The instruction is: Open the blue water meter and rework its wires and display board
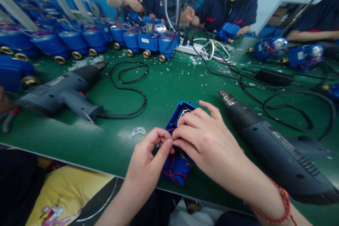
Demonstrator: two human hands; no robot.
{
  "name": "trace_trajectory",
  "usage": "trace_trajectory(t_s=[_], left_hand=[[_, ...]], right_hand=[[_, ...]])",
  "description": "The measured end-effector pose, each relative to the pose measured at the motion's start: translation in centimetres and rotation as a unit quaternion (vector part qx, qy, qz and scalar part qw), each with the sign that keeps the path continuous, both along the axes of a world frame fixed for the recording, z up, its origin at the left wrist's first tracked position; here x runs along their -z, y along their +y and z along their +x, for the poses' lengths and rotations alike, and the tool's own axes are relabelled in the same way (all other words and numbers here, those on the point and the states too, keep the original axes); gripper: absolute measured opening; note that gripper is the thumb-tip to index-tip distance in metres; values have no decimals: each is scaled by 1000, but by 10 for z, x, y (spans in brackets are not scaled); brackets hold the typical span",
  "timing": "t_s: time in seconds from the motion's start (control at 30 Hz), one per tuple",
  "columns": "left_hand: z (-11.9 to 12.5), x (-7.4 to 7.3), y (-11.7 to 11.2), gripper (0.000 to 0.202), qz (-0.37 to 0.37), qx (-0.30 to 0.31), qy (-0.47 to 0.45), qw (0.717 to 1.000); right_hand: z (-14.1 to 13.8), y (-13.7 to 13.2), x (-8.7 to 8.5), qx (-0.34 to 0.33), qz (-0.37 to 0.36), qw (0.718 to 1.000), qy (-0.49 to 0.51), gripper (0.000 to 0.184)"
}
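A blue meter housing (178, 164) with red wires lies on the green table near its front edge, an open blue box section (180, 110) at its far end. My left hand (148, 157) pinches a thin red wire just above the housing, fingers closed. My right hand (206, 137) meets it from the right, fingertips pressed together on the same wire and covering the housing's middle. A red braided bracelet (283, 201) is on my right wrist.
One grey heat gun (63, 93) lies at the left and another heat gun (275, 144) at the right, with black cords (132, 88) looping between them. Several blue meters (79, 39) line the back left. A white power strip (190, 47) and other people's hands are at the far side. A clear plastic scrap (138, 131) lies by my left hand.
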State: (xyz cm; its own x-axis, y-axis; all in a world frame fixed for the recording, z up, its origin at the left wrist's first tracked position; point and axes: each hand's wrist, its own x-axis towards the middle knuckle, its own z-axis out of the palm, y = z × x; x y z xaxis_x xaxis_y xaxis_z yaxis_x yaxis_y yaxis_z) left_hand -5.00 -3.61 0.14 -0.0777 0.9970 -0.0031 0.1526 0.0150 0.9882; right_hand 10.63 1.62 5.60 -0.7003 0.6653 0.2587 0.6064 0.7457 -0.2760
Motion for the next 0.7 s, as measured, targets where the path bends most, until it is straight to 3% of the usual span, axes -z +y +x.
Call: trace_trajectory(t_s=[0.07, 0.2, 0.4, 0.53, 0.7], left_hand=[[6, 5, -8, 9, 12, -47, -6, 999], [15, 12, -22, 12, 80, -94, 82, 989], [14, 13, -29, 14, 109, -152, 106, 977], [8, 14, -24, 16, 42, -154, 19, 987], [5, 9, -15, 21, -29, -126, -34, 991]], right_hand=[[1, -2, 2, -8, 14, 1000, 4, 15], [1, -3, 7, -18, 45, 999, 12, 18], [2, -9, 4, 22, 69, 994, 81, 16], [18, -22, 6, 87, 87, 976, 178, 11], [45, -41, 26, 187, 115, 956, 197, 10]])
